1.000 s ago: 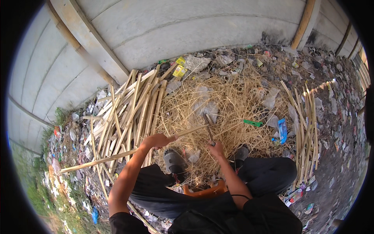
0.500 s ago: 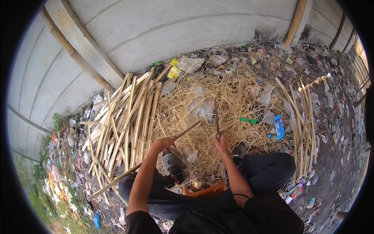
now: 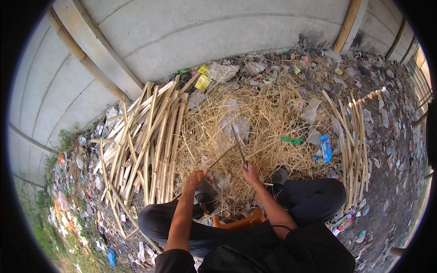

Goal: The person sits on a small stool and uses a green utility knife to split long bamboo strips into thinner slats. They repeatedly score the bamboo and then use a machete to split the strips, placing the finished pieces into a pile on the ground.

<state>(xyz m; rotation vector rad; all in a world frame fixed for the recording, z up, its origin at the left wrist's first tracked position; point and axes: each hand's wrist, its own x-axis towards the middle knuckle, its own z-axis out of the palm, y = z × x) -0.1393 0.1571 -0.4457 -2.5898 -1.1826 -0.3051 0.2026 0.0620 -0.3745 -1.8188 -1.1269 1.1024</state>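
My left hand [image 3: 195, 178] is closed around a bamboo strip [image 3: 222, 156], whose front end slants up and to the right over the straw-like shavings. Much of the strip's rear length is hidden by my forearm and leg. My right hand [image 3: 251, 174] grips a long knife [image 3: 239, 144] by its handle. The blade points up and leans left, crossing the strip near its front end; whether they touch I cannot tell. Beneath both hands spreads a heap of pale bamboo shavings [image 3: 268, 109].
On the left lies a big pile of bamboo strips [image 3: 150, 141], with a smaller bundle [image 3: 357, 150] at the right. An orange stool [image 3: 241, 223] shows between my legs. A green plastic piece [image 3: 291, 140] and a blue wrapper [image 3: 326, 148] lie on the shavings. Behind rises a concrete wall [image 3: 218, 36].
The knife has swung from nearly upright to leaning left, now crossing the strip's end. My right hand has shifted slightly left and nearer; my left hand has moved slightly right and nearer.
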